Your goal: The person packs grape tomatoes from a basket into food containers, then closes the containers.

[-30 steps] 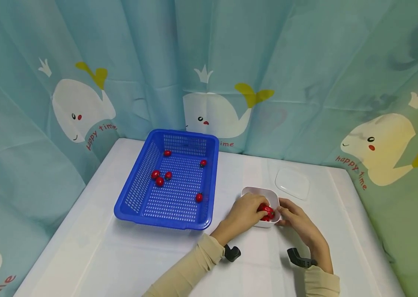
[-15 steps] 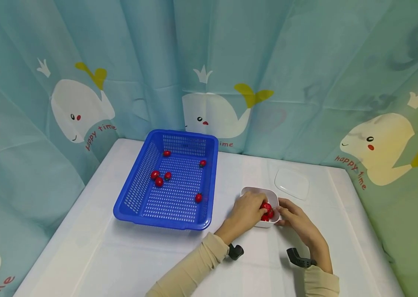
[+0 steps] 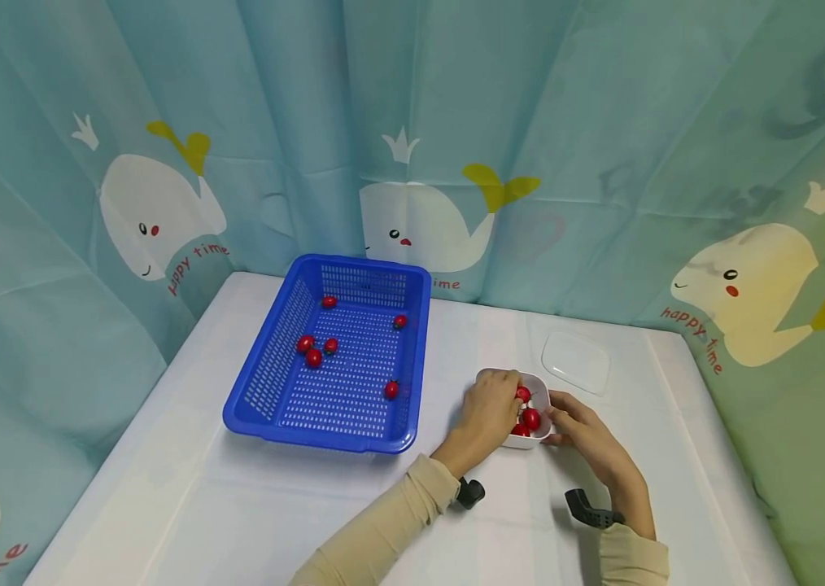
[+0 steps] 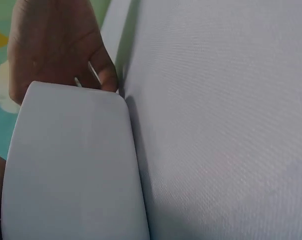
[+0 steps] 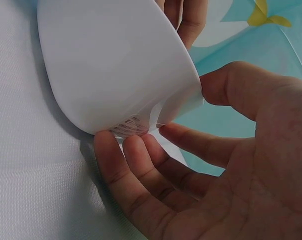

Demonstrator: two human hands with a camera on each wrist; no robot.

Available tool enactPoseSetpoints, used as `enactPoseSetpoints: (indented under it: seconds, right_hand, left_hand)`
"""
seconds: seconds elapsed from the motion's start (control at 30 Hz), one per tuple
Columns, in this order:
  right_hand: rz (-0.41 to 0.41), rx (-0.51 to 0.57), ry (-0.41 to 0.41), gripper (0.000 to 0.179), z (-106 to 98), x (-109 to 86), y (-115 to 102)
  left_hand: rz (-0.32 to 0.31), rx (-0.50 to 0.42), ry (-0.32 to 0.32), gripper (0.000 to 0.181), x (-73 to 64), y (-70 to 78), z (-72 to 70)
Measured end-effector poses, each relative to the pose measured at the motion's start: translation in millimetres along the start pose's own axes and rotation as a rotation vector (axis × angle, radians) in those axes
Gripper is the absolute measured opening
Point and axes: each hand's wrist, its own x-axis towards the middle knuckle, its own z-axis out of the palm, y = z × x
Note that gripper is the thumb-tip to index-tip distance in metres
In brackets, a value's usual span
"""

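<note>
A small white plastic box [image 3: 513, 442] stands on the table, holding several red cherry tomatoes [image 3: 530, 419]. My left hand [image 3: 489, 407] reaches over its left side, fingers bent down inside; the fingertips are hidden, and I cannot see whether they hold a tomato. With thumb on the rim and fingers against the outer wall, my right hand [image 3: 591, 435] grips the box's right side. The right wrist view shows these fingers [image 5: 133, 192] beside a printed label [image 5: 132, 126]. In the left wrist view, the box's wall [image 4: 73, 165] covers the left fingers.
A blue perforated basket [image 3: 423, 350] stands to the left with several cherry tomatoes [image 3: 313, 358] spread over its floor. Behind the box lies a clear lid [image 3: 576, 363] on the white table [image 3: 251, 505]. A whale-print curtain [image 3: 412, 98] hangs around the table's back and sides.
My left hand has drawn slightly left and back inside the box, off the tomatoes it was touching, so more of them show. The right hand and the basket have stayed put.
</note>
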Motion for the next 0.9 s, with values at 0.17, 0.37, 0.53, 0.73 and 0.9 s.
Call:
enactPoseSetpoints:
  seconds: [0.17,0.37,0.53,0.73,0.9]
  right_hand:
    - [0.019,-0.002,0.006,0.053,0.5,1.2,-1.0]
    - [0.033,-0.002,0.008,0.055,0.8,1.4,-2.8]
    - [0.031,0.002,0.004,0.054,0.2,1.0,-3.0]
    - [0.027,0.005,0.003,0.053,-0.2,0.0,-2.1]
    - [0.014,0.007,-0.001,0.053,-0.4,-0.9,-0.9]
  left_hand:
    - [-0.009,0.068,-0.008,0.017,2.1,1.1,2.9]
    - [0.009,0.151,-0.037,0.017,4.9,1.5,5.0]
    - [0.013,0.192,-0.065,0.019,8.8,3.0,7.8]
    - [0.003,0.226,-0.115,0.025,10.3,6.2,7.5]
    - [0.014,0.232,-0.14,0.029,9.0,6.2,8.2]
